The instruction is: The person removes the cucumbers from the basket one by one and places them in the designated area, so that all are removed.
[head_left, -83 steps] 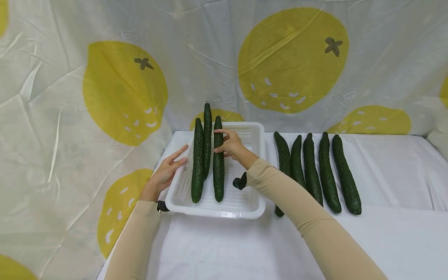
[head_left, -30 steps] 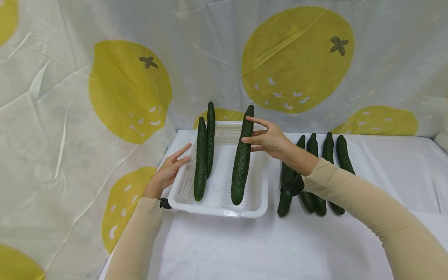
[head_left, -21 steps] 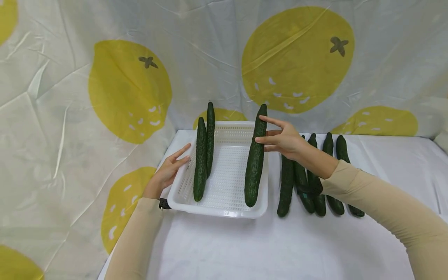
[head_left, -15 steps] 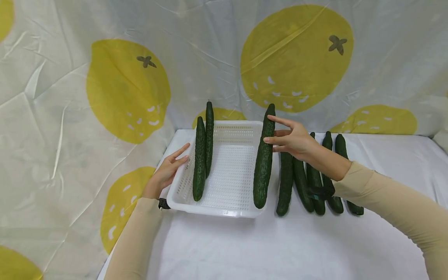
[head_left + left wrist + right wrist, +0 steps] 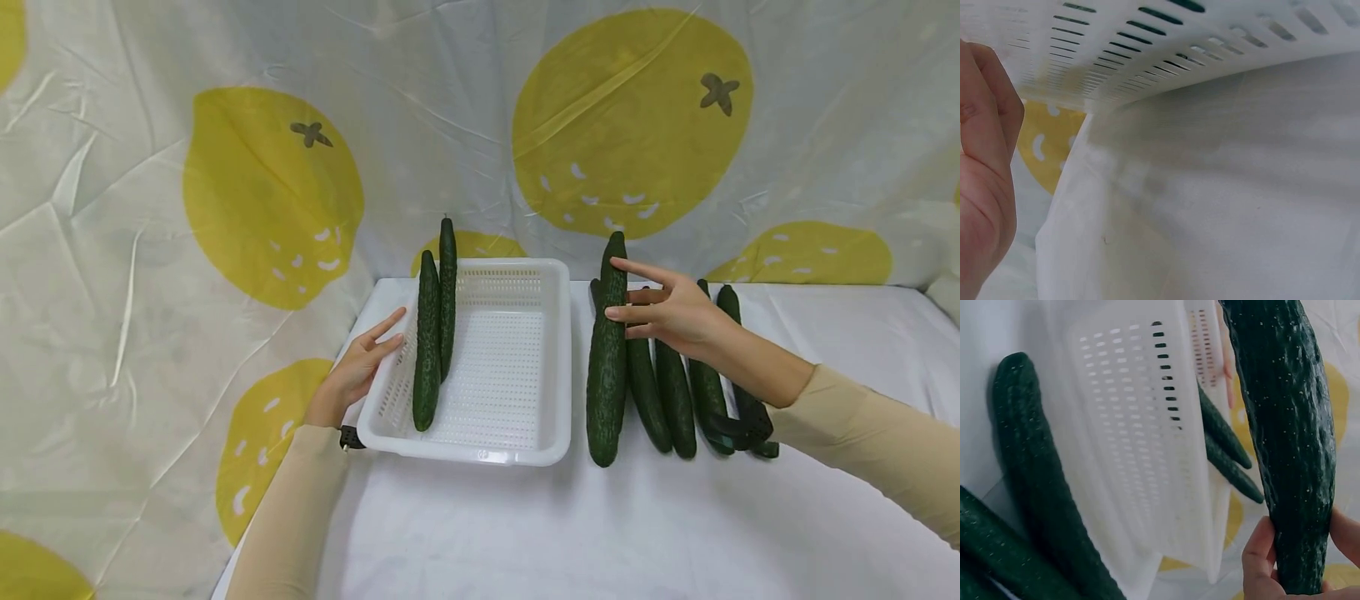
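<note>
My right hand (image 5: pixel 678 315) pinches a long dark green cucumber (image 5: pixel 606 383) near its upper end, between thumb and fingers. In the right wrist view this cucumber stands upright at the right, apart from the basket. It overlaps the leftmost cucumber of the table row in the head view, hiding most of it. My left hand (image 5: pixel 356 371) rests against the left rim of a white perforated plastic basket (image 5: pixel 562 367), fingers fairly straight. Two cucumbers lean inside along that basket's left side: a nearer one (image 5: pixel 426 342) and a farther one (image 5: pixel 447 292), both sticking up past the back rim.
Several cucumbers (image 5: pixel 675 400) lie side by side on the white cloth (image 5: pixel 480 533), right of the basket. My right forearm and its dark wrist camera (image 5: pixel 738 429) pass over the row's right end. A lemon-print curtain (image 5: pixel 442 125) hangs behind and to the left.
My right hand has lifted a cucumber out of the basket and carried it right, past the right rim and over the row. The left hand has stayed at the basket.
</note>
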The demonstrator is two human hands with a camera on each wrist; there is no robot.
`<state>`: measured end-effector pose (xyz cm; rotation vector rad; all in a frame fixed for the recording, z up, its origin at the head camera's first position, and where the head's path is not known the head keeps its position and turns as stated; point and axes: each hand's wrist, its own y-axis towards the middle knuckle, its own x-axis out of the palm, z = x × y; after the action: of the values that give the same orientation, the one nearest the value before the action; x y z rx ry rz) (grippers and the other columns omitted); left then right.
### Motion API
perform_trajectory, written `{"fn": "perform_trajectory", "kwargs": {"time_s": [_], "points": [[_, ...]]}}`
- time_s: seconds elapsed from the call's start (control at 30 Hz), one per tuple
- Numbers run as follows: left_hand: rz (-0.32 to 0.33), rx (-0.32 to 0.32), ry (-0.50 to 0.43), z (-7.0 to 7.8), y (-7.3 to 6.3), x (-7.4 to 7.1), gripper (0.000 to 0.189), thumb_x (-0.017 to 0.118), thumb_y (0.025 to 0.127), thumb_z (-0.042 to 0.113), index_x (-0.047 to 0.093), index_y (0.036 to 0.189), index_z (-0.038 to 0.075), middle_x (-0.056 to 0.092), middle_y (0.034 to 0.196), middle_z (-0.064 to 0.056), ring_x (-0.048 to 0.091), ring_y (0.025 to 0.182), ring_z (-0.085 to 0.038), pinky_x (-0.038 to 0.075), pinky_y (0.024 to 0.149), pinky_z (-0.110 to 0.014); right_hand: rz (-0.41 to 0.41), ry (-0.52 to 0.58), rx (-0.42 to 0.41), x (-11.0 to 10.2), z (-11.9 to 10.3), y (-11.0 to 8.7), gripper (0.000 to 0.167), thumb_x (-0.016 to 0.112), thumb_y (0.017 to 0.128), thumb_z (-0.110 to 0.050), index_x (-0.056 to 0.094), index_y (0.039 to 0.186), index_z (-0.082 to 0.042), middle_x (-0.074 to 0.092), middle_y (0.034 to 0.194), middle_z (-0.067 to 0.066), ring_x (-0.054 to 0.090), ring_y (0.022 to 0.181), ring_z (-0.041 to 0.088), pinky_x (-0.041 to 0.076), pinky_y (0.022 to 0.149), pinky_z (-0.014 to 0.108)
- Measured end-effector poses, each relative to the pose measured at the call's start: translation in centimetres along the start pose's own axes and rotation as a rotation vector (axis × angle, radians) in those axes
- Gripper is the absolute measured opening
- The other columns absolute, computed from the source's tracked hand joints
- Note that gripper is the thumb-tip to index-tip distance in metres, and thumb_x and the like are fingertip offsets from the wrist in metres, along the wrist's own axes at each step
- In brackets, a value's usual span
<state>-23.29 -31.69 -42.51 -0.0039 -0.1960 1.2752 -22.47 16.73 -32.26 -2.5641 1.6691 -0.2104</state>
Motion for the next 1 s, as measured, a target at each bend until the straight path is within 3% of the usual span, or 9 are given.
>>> {"fn": "perform_trajectory", "kwargs": {"time_s": [0.13,0.27,0.53,0.7,0.8,0.9,0.93,1.0], "points": [[-0.005,0.004,0.002,0.0,0.0,0.1,0.063,0.052,0.106,0.016,0.021,0.161,0.02,0.051,0.14,-0.008,0.06,0.115,-0.019,0.054,0.09,-0.036,0.007,-0.026,0.013,-1.2,0.6,-0.9,0.081,0.07,0.093,-0.002,0.029,0.159,-0.024,0.026,0.148,0.03,0.064,0.103,0.017,0.056,0.08,0.035],[-0.018,0.012,-0.009,-0.1,-0.1,0.0,0.063,0.052,0.106,0.015,0.022,0.161,0.02,0.052,0.139,-0.006,0.06,0.115,-0.019,0.054,0.089,-0.034,-0.009,-0.07,0.029,-2.7,1.0,-1.7,0.082,0.069,0.094,-0.004,0.025,0.16,-0.024,0.009,0.159,0.029,0.05,0.128,0.023,0.055,0.084,0.035],[-0.018,0.021,0.001,-0.1,-0.1,-0.1,0.06,0.051,0.106,0.017,0.025,0.16,0.024,0.052,0.138,-0.005,0.061,0.114,-0.017,0.054,0.088,-0.033,-0.015,-0.067,0.02,-5.8,1.5,-2.8,0.081,0.066,0.096,-0.001,0.024,0.16,-0.025,-0.001,0.158,0.034,0.064,0.103,0.004,0.056,0.083,0.033],[-0.018,0.015,-0.001,-0.1,-0.1,-0.1,0.062,0.05,0.107,0.016,0.021,0.161,0.021,0.053,0.139,-0.005,0.061,0.113,-0.018,0.055,0.088,-0.034,-0.01,-0.098,0.015,-7.8,1.8,-3.5,0.079,0.064,0.097,0.0,0.025,0.16,-0.027,-0.006,0.159,0.033,0.062,0.108,0.004,0.056,0.084,0.032],[-0.025,0.015,-0.013,-0.1,-0.1,-0.1,0.062,0.05,0.107,0.016,0.021,0.161,0.022,0.054,0.138,-0.005,0.061,0.113,-0.018,0.055,0.089,-0.034,-0.012,-0.156,0.009,-9.0,2.2,-3.8,0.079,0.064,0.097,-0.001,0.025,0.16,-0.027,-0.003,0.159,0.032,0.051,0.128,0.019,0.056,0.085,0.033],[-0.026,0.014,-0.022,0.0,-0.1,-0.1,0.062,0.051,0.106,0.016,0.022,0.161,0.023,0.054,0.137,-0.004,0.062,0.113,-0.018,0.054,0.089,-0.035,-0.005,-0.211,-0.002,-9.9,2.6,-4.1,0.079,0.065,0.096,-0.002,0.026,0.16,-0.027,0.003,0.159,0.029,0.046,0.13,0.021,0.055,0.086,0.034],[-0.025,0.014,-0.023,0.0,-0.1,-0.1,0.061,0.051,0.106,0.016,0.024,0.161,0.023,0.054,0.137,-0.004,0.062,0.113,-0.018,0.054,0.089,-0.035,0.0,-0.221,-0.005,-10.2,2.8,-4.3,0.079,0.065,0.096,-0.002,0.027,0.16,-0.026,0.006,0.159,0.029,0.047,0.129,0.02,0.056,0.085,0.035],[-0.026,0.016,-0.019,0.0,-0.1,0.0,0.062,0.051,0.106,0.016,0.023,0.161,0.022,0.055,0.137,-0.004,0.062,0.113,-0.018,0.055,0.089,-0.034,0.008,-0.24,-0.011,-10.8,3.2,-4.6,0.078,0.065,0.096,-0.001,0.028,0.16,-0.026,0.009,0.158,0.027,0.051,0.118,0.005,0.056,0.085,0.036]]}}
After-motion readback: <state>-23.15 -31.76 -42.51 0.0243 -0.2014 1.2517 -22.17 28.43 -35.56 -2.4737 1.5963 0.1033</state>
